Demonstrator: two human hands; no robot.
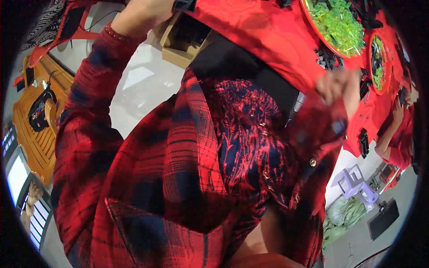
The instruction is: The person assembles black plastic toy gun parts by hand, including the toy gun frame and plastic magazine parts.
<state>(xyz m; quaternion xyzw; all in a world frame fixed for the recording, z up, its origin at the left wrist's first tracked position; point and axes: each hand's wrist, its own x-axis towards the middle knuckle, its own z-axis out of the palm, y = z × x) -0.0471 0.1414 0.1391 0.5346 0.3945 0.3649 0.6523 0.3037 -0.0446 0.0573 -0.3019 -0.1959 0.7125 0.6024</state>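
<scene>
My left hand (146, 12) is at the upper left, partly cut off by the top edge. Its fingers are bent against a black plastic piece (185, 4), of which only a part shows. Over the right part of the red-covered table (263, 27) is my right hand (337, 87), blurred by motion. Its fingers are curled in, and whatever may be between them is hidden. Small black pieces (328, 59) lie just beyond it, close to a round tray (313, 27) heaped with yellow-green translucent pieces.
Below my left hand stands a cardboard box (176, 51) with black contents. A second round tray (372, 62) holds green and dark pieces. Another person's arm (389, 129) reaches in at the right. A black part (363, 142) lies at the cloth's edge; a purple stool (357, 185) is beyond.
</scene>
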